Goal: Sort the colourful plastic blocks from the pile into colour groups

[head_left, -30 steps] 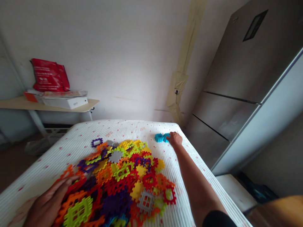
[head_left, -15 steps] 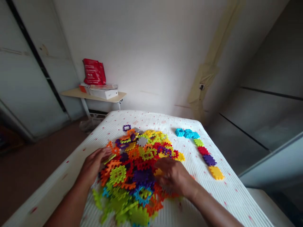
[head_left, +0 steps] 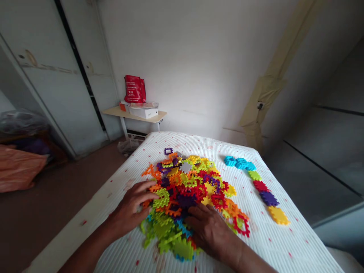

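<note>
Our left hand point(head_left: 132, 207) touches a green piece point(head_left: 162, 198) in the pile point(head_left: 182, 182) on the white sheet point(head_left: 196, 139); our right hand point(head_left: 207, 226) covers its near side. We cannot tell whether either grips. Lifting pieces singly keeps toothed edges from snagging.

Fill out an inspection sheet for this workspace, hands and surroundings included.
Surface: white ribbed cover with red spots, stained in places.
Job's things: pile of multicoloured toothed pieces; row of blue, green, red, purple, yellow to its right.
Clutter: purple frame just beyond the pile.
Hands: left hand spread at a green window piece; right hand over the pile, grip hidden.
Cables: nothing seen clearly.
Surroundings: side table bearing red bag, white box; wall socket amid tape.
</note>
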A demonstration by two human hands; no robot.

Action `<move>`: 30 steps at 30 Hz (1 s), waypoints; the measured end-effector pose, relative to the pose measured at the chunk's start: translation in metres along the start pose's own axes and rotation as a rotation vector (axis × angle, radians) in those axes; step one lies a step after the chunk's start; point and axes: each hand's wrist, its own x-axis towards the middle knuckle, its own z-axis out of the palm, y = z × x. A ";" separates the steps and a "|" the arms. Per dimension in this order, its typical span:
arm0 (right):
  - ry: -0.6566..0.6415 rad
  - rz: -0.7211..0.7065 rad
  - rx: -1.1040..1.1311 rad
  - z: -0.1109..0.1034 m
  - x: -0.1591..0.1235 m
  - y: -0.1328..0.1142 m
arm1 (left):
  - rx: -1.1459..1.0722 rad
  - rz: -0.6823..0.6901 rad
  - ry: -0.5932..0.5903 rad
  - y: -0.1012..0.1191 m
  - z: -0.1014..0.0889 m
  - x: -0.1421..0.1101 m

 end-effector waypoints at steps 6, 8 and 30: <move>0.106 0.095 0.098 -0.007 0.002 0.009 | 0.262 0.029 -0.049 0.003 0.009 -0.034; 0.156 0.139 0.128 -0.010 0.001 0.015 | 0.304 0.005 -0.016 0.005 0.012 -0.035; 0.406 0.103 0.133 -0.022 -0.005 0.039 | 0.125 -0.287 0.016 0.029 0.042 -0.031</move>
